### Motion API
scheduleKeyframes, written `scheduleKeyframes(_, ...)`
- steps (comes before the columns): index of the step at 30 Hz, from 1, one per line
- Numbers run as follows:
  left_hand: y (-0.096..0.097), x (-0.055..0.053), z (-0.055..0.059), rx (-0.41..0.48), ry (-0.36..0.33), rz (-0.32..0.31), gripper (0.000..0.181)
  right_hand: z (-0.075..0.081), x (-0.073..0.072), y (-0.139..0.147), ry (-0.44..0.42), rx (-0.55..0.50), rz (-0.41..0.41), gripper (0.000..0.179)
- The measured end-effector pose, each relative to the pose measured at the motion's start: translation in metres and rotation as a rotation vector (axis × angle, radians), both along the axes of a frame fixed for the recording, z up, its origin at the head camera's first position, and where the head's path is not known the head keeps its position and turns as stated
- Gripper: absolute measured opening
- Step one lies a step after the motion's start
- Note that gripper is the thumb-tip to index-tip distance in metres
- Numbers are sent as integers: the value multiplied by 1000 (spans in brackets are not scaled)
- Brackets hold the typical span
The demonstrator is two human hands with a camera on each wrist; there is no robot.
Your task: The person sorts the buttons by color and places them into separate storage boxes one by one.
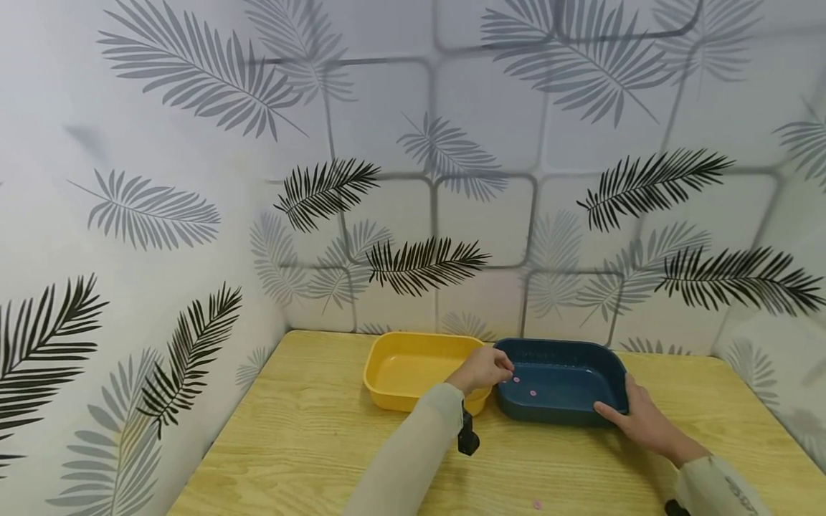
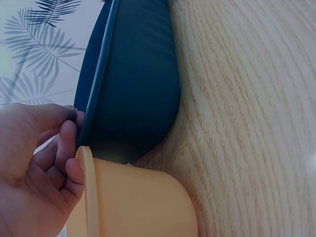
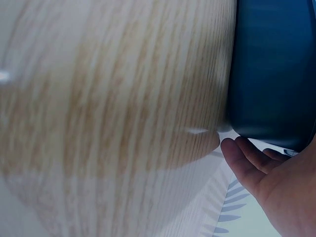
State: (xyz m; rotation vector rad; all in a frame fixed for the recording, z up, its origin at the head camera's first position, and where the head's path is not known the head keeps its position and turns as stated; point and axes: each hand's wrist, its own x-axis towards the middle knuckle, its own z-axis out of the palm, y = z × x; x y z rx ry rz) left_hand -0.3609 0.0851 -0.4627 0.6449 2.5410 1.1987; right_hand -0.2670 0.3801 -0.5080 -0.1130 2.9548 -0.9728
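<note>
A dark blue basin [image 1: 555, 414] stands beside a yellow basin [image 1: 393, 401] on the table. My left hand [image 1: 484, 368] is over the spot where the two basins meet, its fingers curled and the thumb tip against the index finger. In the left wrist view these fingertips are right at the rim of the blue basin [image 2: 133, 79]; I cannot tell whether they hold anything. Two small pink discs [image 1: 533, 393] show inside the blue basin, one just below the left fingertips. My right hand [image 1: 648, 423] grips the blue basin's right end, thumb at the rim and fingers around the outer side.
Another small pink disc [image 1: 537, 504] lies on the wood-grain table [image 1: 310, 444] near the front. Behind the basins rises a wall [image 1: 400, 301] with a feather pattern, and a similar wall runs along the left side.
</note>
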Motion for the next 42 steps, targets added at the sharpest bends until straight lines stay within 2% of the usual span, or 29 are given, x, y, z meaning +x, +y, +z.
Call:
scheduleKeyframes(13, -2, 2, 1, 12, -5, 20, 13, 2, 0, -3, 7, 18, 5, 104)
scheduleKeyframes(18, -4, 1, 1, 34, 2, -1, 16, 3, 0, -3, -13, 9, 10, 104)
scheduleKeyframes(24, -11, 3, 5, 37, 34, -75, 18, 4, 2, -3, -16, 6, 10, 105)
scheduleKeyframes(28, -15, 9, 8, 38, 45, -131, 16, 3, 1, -2, -7, 9, 11, 105)
scheduleKeyframes(34, -17, 26, 13, -4, 70, -230, 11, 1, 0, 0, -8, 10, 15, 105)
scheduleKeyframes(42, -12, 51, 12, -72, 120, -433, 15, 2, 1, 0, -12, 8, 18, 104)
